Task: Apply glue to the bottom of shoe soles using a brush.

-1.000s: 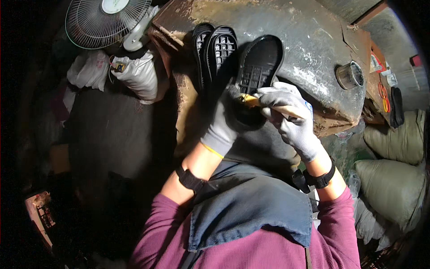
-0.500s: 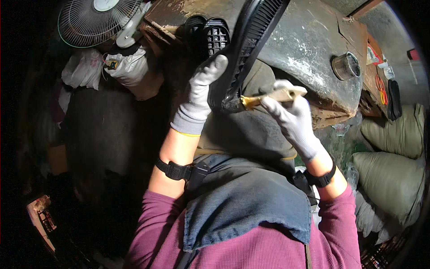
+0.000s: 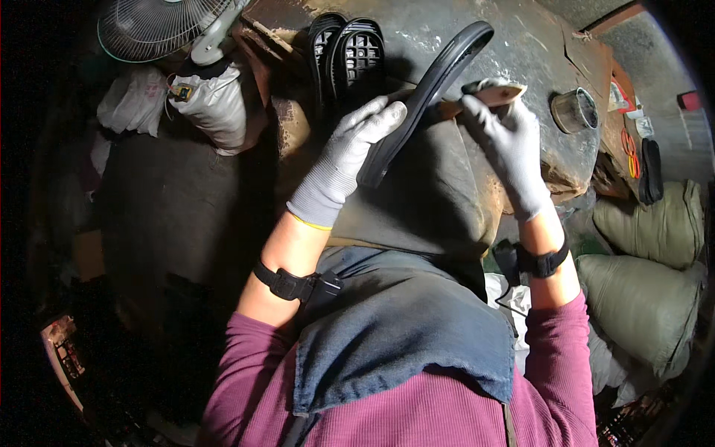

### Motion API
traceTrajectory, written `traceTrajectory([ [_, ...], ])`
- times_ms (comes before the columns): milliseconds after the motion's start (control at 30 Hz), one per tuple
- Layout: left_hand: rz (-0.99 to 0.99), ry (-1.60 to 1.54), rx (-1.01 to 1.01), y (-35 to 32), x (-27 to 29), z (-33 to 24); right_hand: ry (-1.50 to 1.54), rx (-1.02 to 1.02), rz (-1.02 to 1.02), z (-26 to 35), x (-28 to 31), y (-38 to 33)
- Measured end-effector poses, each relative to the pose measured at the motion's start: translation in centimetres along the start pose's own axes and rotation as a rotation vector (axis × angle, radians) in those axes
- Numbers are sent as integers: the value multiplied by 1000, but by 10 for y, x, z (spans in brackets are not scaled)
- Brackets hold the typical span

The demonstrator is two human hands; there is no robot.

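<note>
My left hand (image 3: pixel 345 160), in a grey glove, holds a black shoe sole (image 3: pixel 426 95) by its lower end, tilted on edge over the worktable. My right hand (image 3: pixel 509 141), also gloved, grips a small brush with a pale wooden handle (image 3: pixel 497 93) and presses it against the sole's upper side. Two more black soles (image 3: pixel 350 52) lie tread-up on the stained metal tabletop (image 3: pixel 514 37) just beyond my left hand. A dark apron (image 3: pixel 417 223) covers my lap below both hands.
A small metal tin (image 3: pixel 575 110) stands on the table to the right. An electric fan (image 3: pixel 160 26) sits at upper left above white sacks (image 3: pixel 212 104). Olive sacks (image 3: pixel 648 283) pile up at the right. Scissors (image 3: pixel 630 153) and a dark tool lie at the far right.
The sole went from lying flat under both hands to being lifted and turned on edge. My right hand moved the brush up to its upper side.
</note>
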State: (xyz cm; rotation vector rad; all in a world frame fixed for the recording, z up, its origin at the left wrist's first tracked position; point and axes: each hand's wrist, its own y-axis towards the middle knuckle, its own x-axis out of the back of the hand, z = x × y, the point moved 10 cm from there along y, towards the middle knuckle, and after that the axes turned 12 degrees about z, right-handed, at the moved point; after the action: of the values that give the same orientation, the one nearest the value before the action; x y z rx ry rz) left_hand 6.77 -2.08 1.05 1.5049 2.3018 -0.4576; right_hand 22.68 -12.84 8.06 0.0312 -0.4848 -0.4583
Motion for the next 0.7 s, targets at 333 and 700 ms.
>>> traceTrajectory([
  [333, 152, -481, 147, 0, -11, 57, -42, 41, -324, -70, 99, 59],
  [700, 321, -876, 94, 3, -30, 43, 304, 111, -464, -57, 54, 34],
])
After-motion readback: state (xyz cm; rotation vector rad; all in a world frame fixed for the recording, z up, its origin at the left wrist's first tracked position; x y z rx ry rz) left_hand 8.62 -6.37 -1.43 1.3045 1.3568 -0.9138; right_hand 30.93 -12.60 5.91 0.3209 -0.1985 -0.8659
